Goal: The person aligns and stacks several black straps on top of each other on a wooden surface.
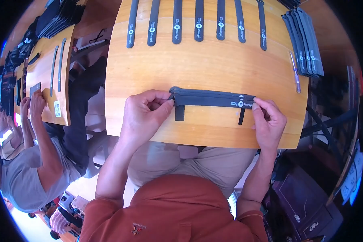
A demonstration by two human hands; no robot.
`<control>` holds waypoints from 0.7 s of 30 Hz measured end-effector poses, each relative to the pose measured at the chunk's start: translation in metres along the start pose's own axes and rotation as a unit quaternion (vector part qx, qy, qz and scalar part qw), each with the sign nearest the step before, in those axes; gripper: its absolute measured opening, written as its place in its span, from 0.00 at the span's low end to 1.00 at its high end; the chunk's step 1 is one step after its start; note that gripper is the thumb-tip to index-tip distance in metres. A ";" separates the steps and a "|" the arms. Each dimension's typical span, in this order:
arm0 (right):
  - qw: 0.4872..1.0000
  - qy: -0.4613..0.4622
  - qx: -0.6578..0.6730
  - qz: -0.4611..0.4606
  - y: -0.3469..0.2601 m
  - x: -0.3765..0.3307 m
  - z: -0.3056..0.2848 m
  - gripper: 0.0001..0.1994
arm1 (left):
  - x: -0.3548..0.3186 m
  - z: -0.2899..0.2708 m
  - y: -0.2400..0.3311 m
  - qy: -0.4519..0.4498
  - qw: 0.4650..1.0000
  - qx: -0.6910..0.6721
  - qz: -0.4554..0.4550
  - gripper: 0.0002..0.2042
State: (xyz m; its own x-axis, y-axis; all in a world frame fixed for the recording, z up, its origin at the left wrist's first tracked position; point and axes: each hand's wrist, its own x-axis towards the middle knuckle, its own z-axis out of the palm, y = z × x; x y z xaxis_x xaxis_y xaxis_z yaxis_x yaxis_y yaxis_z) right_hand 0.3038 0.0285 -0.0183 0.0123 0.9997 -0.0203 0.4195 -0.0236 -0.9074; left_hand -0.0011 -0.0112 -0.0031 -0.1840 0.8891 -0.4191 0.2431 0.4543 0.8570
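Note:
A small stack of black fabric straps lies sideways near the front edge of the wooden table. The straps overlap, with a white printed mark on the front one near its right end. My left hand pinches the stack's left end between thumb and fingers. At the right end, my right hand grips the straps between thumb and forefinger. Two short black tabs, a wider left tab and a narrower right tab, stick out below the stack toward me.
Several black straps lie in a spaced row along the table's far side. A pile of folded straps sits at the far right, beside a slim purple pen-like tool. On the left, a co-worker handles something at another table.

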 end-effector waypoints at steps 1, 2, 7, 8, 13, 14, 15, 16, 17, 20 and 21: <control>1.000 -0.003 -0.005 0.001 0.000 0.000 0.000 0.06 | 0.000 0.000 -0.001 0.002 1.000 0.002 0.003 0.08; 1.000 -0.006 -0.010 0.001 0.001 0.000 0.000 0.06 | 0.001 0.001 -0.001 0.003 1.000 0.003 0.005 0.08; 1.000 -0.003 -0.004 0.004 -0.002 0.000 0.001 0.06 | 0.001 0.000 -0.002 0.000 1.000 -0.002 0.010 0.08; 1.000 -0.002 -0.001 0.003 -0.002 0.001 0.001 0.06 | 0.001 0.000 -0.002 -0.001 1.000 -0.002 0.011 0.08; 1.000 0.002 -0.007 0.002 0.001 -0.001 0.000 0.07 | 0.001 0.002 -0.002 0.004 1.000 0.000 0.016 0.07; 1.000 0.001 -0.005 0.002 0.002 -0.001 0.000 0.07 | 0.001 0.002 -0.002 0.007 1.000 0.010 0.015 0.07; 1.000 0.003 -0.007 0.002 0.001 -0.001 0.000 0.07 | 0.000 0.002 -0.002 0.005 1.000 0.008 0.016 0.07; 1.000 0.002 -0.003 0.001 0.001 -0.001 0.001 0.07 | 0.000 0.002 -0.003 0.007 1.000 -0.003 0.014 0.06; 1.000 0.001 0.001 0.000 0.000 -0.001 0.001 0.06 | 0.000 0.002 -0.003 0.008 1.000 -0.014 0.011 0.06; 1.000 0.005 -0.005 -0.003 0.001 -0.001 0.001 0.06 | -0.001 0.002 0.000 0.006 1.000 -0.010 0.004 0.06; 1.000 0.006 -0.006 -0.003 0.001 -0.001 0.002 0.06 | -0.001 0.002 0.000 0.005 1.000 -0.011 0.005 0.06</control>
State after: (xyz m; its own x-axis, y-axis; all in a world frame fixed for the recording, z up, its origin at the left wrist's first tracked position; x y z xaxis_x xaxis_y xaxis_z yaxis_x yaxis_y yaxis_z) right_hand 0.3024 0.0271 -0.0200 0.0210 0.9997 -0.0094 0.4309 -0.0175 -0.9022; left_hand 0.0006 -0.0119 -0.0037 -0.1912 0.8928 -0.4080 0.2231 0.4443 0.8676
